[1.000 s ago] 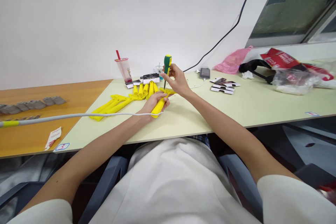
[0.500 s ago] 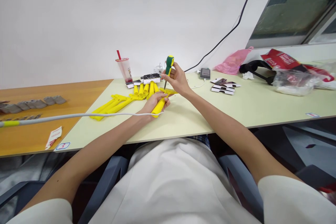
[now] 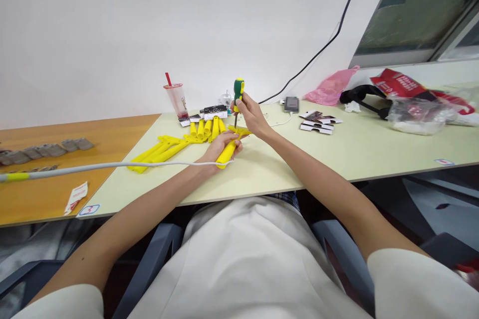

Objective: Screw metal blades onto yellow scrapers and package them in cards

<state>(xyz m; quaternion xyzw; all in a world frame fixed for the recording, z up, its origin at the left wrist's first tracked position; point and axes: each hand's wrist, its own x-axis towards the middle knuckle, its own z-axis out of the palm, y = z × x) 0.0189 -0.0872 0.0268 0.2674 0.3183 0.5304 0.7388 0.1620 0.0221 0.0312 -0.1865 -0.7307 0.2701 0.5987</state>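
My left hand [image 3: 220,146] is closed round a yellow plastic handle-like piece [image 3: 226,155], keeping it at the table top. In my right hand [image 3: 251,113] is a screwdriver [image 3: 238,90] with a green and yellow handle, held nearly upright. Its shaft points down at the flat upper end of the piece; whether the tip touches a screw is too small to tell. Several more yellow pieces [image 3: 170,149] lie in a pile left of my left hand. A thin white cable [image 3: 179,162] crosses in front of my left wrist.
Behind the pile stand a cup with a red straw [image 3: 176,99] and a black-and-white box [image 3: 215,111]. To the right lie a small device with a screen [image 3: 291,104], printed cards [image 3: 320,122], a pink bag [image 3: 331,87] and a black curved object [image 3: 364,97]. Grey pieces [image 3: 54,149] line the orange table.
The screwdriver has tilted more upright, its handle shifting slightly left. My right hand's fingers have changed their grip on it. My left hand and the yellow piece stay put.
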